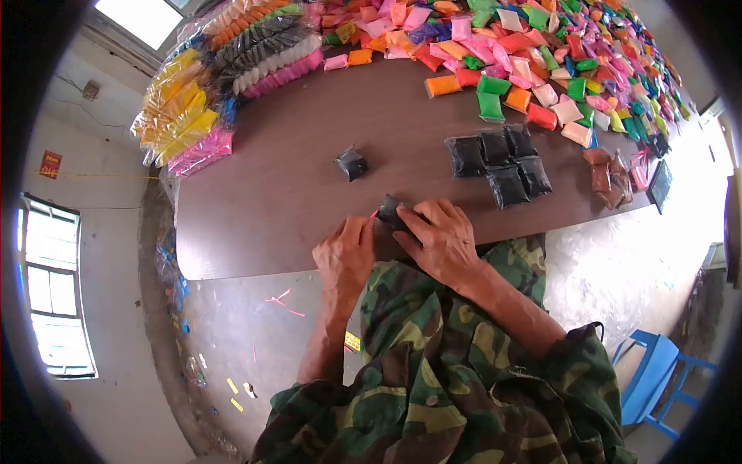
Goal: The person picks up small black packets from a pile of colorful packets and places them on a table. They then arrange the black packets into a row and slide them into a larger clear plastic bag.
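Note:
My right hand grips a small black packet at the table's near edge, fingers on top and thumb at its lower side. Beside it, my left hand is closed in a pinch at the packet's left end. A bit of thin pink strip shows at the left fingertips, touching or very near the packet. One more black packet lies alone farther up the table. To the right, several black packets lie together in a flat group.
A large heap of coloured packets covers the far right of the brown table. Bundled packets in clear wrap stand far left. Brown packets lie near the right edge. A blue stool stands on the floor, lower right.

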The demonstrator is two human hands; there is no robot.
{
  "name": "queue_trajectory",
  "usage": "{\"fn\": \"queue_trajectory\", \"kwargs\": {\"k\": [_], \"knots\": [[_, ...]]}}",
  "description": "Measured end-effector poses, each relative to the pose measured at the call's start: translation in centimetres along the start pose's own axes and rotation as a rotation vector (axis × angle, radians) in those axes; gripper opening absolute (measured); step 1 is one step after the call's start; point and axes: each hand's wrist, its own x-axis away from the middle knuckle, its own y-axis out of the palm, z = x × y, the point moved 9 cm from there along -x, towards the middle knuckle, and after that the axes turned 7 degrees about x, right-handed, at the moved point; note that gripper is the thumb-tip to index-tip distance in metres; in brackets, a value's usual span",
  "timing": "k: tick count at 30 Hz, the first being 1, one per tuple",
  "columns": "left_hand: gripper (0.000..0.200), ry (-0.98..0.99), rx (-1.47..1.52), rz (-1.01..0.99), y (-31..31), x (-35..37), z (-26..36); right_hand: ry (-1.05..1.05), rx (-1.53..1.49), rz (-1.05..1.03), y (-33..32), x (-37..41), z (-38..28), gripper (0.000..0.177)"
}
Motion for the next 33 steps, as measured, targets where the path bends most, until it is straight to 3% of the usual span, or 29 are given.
{"fn": "queue_trajectory", "kwargs": {"k": [5, 8, 14, 20, 26, 33], "knots": [[0.010, -0.031, 0.070, 0.014, -1.0, -1.4, 2.2, 0.002, 0.024, 0.032, -0.1, 0.4, 0.2, 0.036], [0.013, 0.003, -0.019, -0.182, 1.0, -2.3, 2.3, -0.019, 0.025, 0.075, -0.2, 0.7, 0.4, 0.034], [0.017, -0.053, -0.058, -0.233, 1.1, -4.3, 0.1, -0.038, 0.016, 0.115, -0.4, 0.7, 0.5, 0.030], [0.017, 0.015, -0.036, -0.296, 1.8, -3.5, 2.7, -0.046, 0.011, 0.134, -0.3, 0.9, 0.5, 0.027], [0.018, -0.124, -0.102, -0.170, 0.2, -4.0, -3.0, -0.033, 0.030, 0.125, -0.5, 0.9, 1.1, 0.023], [0.012, -0.176, 0.146, 0.033, -0.2, -0.9, -5.9, 0.038, 0.124, 0.212, -3.4, 0.4, 2.2, 0.026]]}}
